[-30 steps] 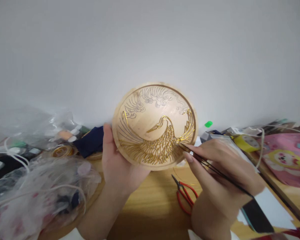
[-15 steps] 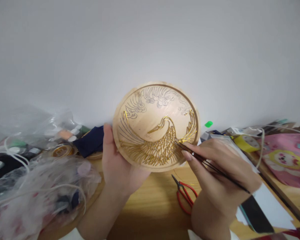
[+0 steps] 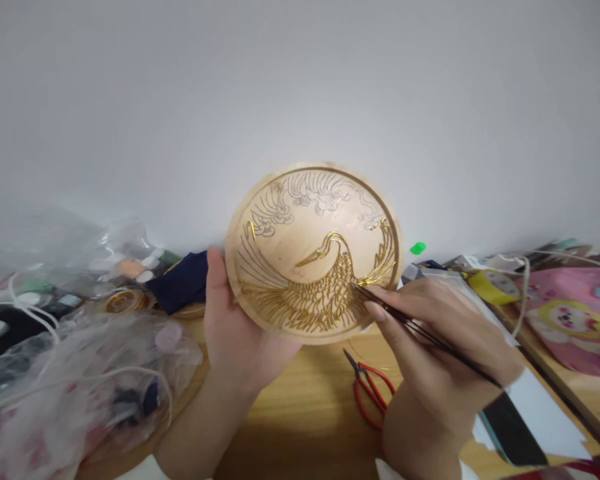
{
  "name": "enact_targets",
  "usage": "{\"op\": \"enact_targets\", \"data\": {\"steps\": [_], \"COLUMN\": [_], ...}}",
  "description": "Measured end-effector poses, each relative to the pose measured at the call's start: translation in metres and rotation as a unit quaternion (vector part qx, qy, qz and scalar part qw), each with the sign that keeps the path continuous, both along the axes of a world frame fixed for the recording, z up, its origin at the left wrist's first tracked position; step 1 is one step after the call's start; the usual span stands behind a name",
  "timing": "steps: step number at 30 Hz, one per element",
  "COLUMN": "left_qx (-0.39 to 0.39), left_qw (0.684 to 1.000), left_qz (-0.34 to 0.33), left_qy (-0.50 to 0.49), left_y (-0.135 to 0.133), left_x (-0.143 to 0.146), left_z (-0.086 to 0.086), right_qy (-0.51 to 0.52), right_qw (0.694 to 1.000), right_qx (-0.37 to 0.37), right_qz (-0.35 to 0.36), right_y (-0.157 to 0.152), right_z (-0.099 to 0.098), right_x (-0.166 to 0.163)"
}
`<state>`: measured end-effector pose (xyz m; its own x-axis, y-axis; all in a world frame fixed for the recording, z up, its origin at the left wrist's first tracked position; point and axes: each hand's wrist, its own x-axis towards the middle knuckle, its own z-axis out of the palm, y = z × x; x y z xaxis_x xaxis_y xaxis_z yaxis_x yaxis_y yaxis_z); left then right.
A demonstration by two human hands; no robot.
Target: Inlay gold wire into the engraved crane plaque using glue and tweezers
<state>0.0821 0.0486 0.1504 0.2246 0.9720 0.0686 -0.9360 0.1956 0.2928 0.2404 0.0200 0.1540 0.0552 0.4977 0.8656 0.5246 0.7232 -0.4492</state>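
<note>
2 hands, 1 workpiece: report materials, shapes and grip.

REPLY: The wooden disc (image 3: pixel 313 253) is round, pale and smooth, with a raised rim. Its face carries a crane outline in shiny gold wire and grey pencilled clouds toward 12 o'clock. It is held clear of the wooden table (image 3: pixel 300 413), at the centre of the view, face toward the camera, in front of a plain white wall. The left hand (image 3: pixel 235 327) cups its rim from 7 to 9 o'clock, thumb laid on the front edge; the other fingers are hidden behind. The right hand (image 3: pixel 440 340) has thumb and forefinger pressed together, pinching thin dark tweezers (image 3: pixel 420 333). The tips rest on the wing at 4 o'clock of the disc.

QUERY: Surroundings?

REPLY: Red-handled scissors (image 3: pixel 373 390) lie on the table at 5 o'clock of the disc. Crinkled clear plastic bags (image 3: pixel 75 380) sit at 8 o'clock, and a pink pouch (image 3: pixel 570 313) at 3 o'clock.

QUERY: Change since 1 second ago?

REPLY: The disc's rim at 3 o'clock has shifted slightly outward. Both grips and the tweezers' contact zone are unchanged.
</note>
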Motion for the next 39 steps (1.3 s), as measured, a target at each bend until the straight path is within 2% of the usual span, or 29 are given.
{"op": "enact_targets", "data": {"steps": [7,13,34,39], "left_qx": [0.020,-0.004,0.001,0.002], "left_qw": [1.000,1.000,1.000,1.000], "left_qz": [-0.009,-0.017,-0.017,-0.024], "left_qy": [0.009,0.007,0.012,0.008], "left_y": [0.0001,0.0004,-0.0007,-0.0009], "left_x": [-0.0012,-0.0017,-0.0026,-0.0032], "left_z": [-0.0040,-0.0030,-0.0035,-0.0045], "right_qy": [-0.015,-0.035,-0.037,-0.028], "right_qw": [0.999,0.998,0.999,0.999], "right_qx": [-0.019,-0.037,-0.018,-0.010], "right_qz": [-0.020,-0.033,-0.019,-0.033], "right_y": [-0.0033,-0.0046,-0.0029,-0.0022], "right_z": [0.0015,0.0028,0.0018,0.0010], "right_x": [0.0014,0.0032,0.0070,0.0046]}}
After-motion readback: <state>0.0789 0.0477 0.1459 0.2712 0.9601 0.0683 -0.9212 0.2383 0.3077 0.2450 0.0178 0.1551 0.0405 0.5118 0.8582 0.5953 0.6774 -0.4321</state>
